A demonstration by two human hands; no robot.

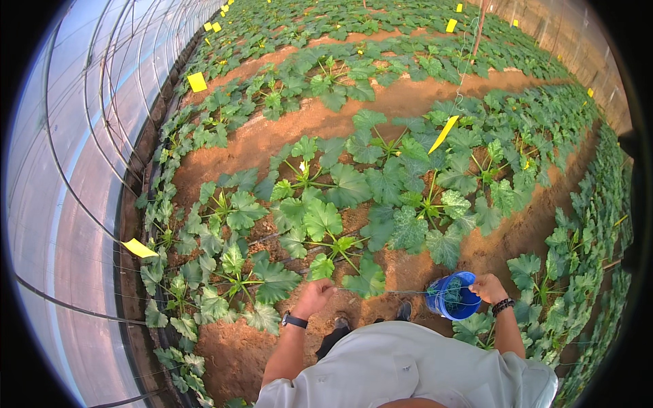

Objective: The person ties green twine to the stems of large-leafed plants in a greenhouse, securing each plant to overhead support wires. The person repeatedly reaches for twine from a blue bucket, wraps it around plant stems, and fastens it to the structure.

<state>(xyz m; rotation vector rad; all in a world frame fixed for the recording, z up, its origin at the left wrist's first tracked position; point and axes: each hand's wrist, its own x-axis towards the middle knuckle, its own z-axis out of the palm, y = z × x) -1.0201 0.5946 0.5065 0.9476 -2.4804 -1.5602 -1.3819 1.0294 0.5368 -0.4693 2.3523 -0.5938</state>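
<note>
A thin green twine (403,291) runs nearly level between my two hands, pulled fairly straight. My left hand (319,297), with a watch on its wrist, pinches the twine's left part just in front of a squash plant (341,246). On the right, my right hand (488,288) pinches the twine beside the rim of a blue bucket (467,312). Inside that bucket lies a tangle of green twine (453,295). The bucket seems to be near the ground, to the right of my shoes; what supports it is hidden.
Rows of squash plants (306,178) with broad leaves fill the ground ahead, split by bare soil paths (403,99). Yellow cards (443,134) hang above the leaves, one on a twine. A plastic greenhouse wall (81,214) with curved metal ribs stands left. More plants (566,290) grow right.
</note>
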